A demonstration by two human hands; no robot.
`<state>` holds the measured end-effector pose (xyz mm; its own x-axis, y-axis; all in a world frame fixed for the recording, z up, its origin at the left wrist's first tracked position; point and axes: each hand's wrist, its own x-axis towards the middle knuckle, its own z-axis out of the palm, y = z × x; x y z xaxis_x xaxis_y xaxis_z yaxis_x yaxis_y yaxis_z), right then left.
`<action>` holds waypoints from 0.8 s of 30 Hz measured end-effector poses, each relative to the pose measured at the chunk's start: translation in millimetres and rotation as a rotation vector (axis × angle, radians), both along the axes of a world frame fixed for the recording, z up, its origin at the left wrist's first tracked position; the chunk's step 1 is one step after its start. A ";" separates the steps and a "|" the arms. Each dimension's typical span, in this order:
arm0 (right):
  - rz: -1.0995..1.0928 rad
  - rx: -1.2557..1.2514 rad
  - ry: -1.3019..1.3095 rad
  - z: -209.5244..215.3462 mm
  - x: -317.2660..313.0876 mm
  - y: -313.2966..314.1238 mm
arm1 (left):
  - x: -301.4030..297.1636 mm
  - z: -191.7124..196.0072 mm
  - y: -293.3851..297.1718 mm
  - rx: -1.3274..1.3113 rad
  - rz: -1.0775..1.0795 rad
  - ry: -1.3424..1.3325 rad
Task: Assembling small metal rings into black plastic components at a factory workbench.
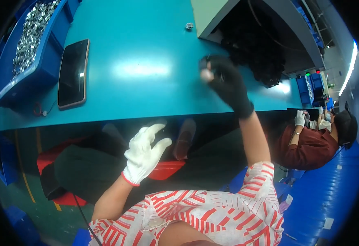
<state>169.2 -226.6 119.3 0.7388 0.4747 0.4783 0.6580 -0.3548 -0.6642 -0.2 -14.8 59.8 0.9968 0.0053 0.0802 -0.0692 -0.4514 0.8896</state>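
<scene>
My left hand (143, 152), in a white glove with a red cuff, is held over my lap in front of the table edge. Its thumb and fingers are apart with nothing between them. Above the teal table, my right hand (228, 84) wears a black glove with a bare fingertip showing. Its fingers are curled together, slightly blurred; whatever they hold I cannot make out. Right of it, a pile of black parts (265, 61) spills from a pale open-sided box (218, 16). A small shiny metal piece (189, 26) lies on the table by the box corner.
A blue bin (50, 65) of small silvery metal parts stands at the left, beside a dark-screened phone (73, 74). A small reddish ring (37, 109) lies near the table's left front edge. Further right, a co-worker in a maroon top (312, 147) sits at the same bench.
</scene>
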 end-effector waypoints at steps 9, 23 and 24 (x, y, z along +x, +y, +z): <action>0.095 0.575 1.583 -64.5 -128.1 32.8 | -6.6 -15.2 3.3 -0.199 -0.066 -0.189; 0.161 0.774 1.755 -97.3 -136.3 25.3 | -14.5 -20.6 -6.6 -0.434 0.012 -0.043; 0.161 0.774 1.755 -95.4 -135.5 24.4 | -14.8 -20.6 -7.2 -0.445 0.016 -0.011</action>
<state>33.7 -202.3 23.9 0.5324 0.6584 -0.5321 -0.8305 0.2848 -0.4786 -15.0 -22.0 39.2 0.9953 0.0576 0.0776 -0.0762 -0.0256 0.9968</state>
